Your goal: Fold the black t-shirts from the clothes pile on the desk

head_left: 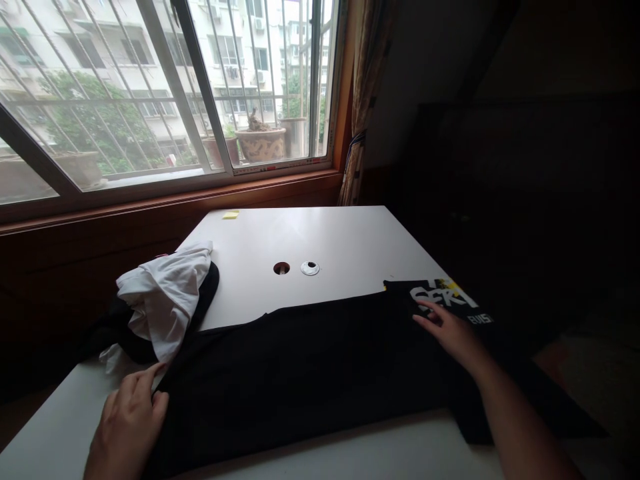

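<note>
A black garment (310, 360) lies spread across the near part of a white table (320, 240). My left hand (127, 420) rests on its left edge, fingers curled, the index and thumb pinching the fabric. My right hand (447, 330) lies flat with fingers stretched on the right part of the garment, beside a white and yellow print (443, 295). A pile of white and black clothes (165, 300) sits just beyond my left hand.
A round cable hole (281, 268) and its silver cap (310, 268) are in the table's middle. A yellow sticky note (231, 215) lies at the far edge. A barred window (165, 87), a plant pot (261, 142) and a curtain (365, 100) are behind.
</note>
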A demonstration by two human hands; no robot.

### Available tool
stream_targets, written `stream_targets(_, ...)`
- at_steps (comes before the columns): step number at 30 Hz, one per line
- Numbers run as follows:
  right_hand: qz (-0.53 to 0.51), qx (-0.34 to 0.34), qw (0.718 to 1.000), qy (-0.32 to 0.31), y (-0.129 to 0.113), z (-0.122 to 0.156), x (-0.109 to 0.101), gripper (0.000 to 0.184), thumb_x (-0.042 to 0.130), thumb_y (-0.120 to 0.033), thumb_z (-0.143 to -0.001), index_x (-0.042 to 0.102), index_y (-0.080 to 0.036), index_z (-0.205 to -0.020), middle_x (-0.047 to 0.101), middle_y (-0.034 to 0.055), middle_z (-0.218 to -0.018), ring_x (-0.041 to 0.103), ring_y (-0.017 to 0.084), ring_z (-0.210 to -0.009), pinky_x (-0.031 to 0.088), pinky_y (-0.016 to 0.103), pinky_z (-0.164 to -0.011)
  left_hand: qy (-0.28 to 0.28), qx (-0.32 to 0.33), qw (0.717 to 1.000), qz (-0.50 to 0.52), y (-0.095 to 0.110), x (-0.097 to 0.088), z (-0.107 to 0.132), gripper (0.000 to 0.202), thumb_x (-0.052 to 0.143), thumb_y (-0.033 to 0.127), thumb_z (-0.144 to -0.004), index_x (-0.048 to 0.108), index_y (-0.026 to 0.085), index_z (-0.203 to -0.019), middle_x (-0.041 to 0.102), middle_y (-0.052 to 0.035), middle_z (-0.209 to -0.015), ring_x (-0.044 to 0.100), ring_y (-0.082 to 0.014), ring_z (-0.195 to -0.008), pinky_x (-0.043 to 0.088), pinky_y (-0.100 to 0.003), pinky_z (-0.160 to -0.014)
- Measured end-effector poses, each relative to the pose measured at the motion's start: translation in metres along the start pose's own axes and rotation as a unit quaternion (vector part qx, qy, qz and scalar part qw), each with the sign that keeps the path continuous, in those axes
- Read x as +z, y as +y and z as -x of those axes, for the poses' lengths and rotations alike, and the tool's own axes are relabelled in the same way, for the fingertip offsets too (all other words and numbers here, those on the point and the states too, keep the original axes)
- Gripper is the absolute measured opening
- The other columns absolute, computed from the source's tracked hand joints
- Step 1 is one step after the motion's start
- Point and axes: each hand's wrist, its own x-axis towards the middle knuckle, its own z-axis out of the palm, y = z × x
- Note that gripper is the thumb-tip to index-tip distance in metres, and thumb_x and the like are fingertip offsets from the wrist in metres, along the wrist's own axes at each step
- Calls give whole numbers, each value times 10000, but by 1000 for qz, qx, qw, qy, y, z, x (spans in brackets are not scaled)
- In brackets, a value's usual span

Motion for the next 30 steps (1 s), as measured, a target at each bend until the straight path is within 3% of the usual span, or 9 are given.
stream_targets(4,5,-7,1000,-1,-2,1,0,596,585,-613,-795,693,-253,-1258,688,63,-908,661,259,-783,521,389,-746,28,116,993,1,40,-4,-13,515,362,381,-952,578,131,-1348,589,-165,-1355,547,-331,-1275,431,-478,-1101)
stream_targets(7,18,-25,999,6,-2,1,2,556,548,-599,-830,697,-251,-1237,686,58,-897,658,253,-773,520,386,-753,-5,215,976,-9,94,0,-23,513,394,356,-989,522,182,-1454,487,-118,-1534,360,-337,-1472,355,-505,-1177)
stream_targets(10,36,-37,998,20,-3,1,5,531,495,-587,-875,681,-262,-1252,694,59,-924,665,257,-801,518,395,-784,-45,336,941,-17,149,11,-29,550,444,413,-1013,431,243,-1537,333,-67,-1648,250,-346,-1528,299,-549,-1205)
stream_targets(14,61,-40,997,30,-7,4,8,548,449,-575,-913,617,-276,-1340,693,67,-952,673,273,-845,518,406,-791,-45,358,933,1,188,33,-36,590,415,474,-1038,373,219,-1568,298,-89,-1657,217,-330,-1541,264,-554,-1218)
stream_targets(19,54,-46,997,21,-10,7,8,545,434,-567,-943,565,-284,-1390,683,69,-965,672,277,-881,517,400,-800,-66,334,940,11,180,49,-43,616,389,507,-1043,296,251,-1596,287,-59,-1659,244,-287,-1538,255,-517,-1232)
stream_targets(25,44,-45,998,14,-8,6,8,526,448,-552,-945,577,-286,-1380,683,60,-951,676,268,-866,517,388,-780,-80,267,960,-16,136,50,-39,659,389,568,-1023,291,260,-1597,261,-54,-1664,243,-290,-1538,235,-523,-1234)
stream_targets(30,42,-57,997,24,-7,6,10,501,448,-513,-952,581,-288,-1379,699,55,-941,677,264,-850,531,398,-789,-82,212,973,-45,104,47,-34,629,378,490,-1029,303,222,-1594,242,-73,-1670,205,-295,-1549,192,-540,-1239)
